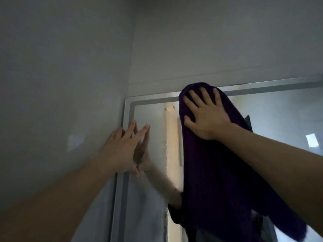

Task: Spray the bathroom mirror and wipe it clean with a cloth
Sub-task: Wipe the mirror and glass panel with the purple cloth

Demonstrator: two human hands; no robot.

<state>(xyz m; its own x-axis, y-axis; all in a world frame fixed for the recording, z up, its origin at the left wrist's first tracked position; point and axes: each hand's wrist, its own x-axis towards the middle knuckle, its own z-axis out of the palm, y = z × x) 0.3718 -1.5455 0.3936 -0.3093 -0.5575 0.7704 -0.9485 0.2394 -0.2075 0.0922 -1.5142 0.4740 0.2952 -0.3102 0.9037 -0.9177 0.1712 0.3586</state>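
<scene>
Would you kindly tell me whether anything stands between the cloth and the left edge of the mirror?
Yes: the left hand rests, fingers spread, on the mirror by its left frame, lower than the right hand pressing the cloth. Along the top edge nothing visible intervenes.

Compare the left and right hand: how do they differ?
The left hand is bare and rests on the left edge of the mirror; the right hand presses a purple cloth against it. The right hand is higher than the left hand. Both have straight fingers.
</scene>
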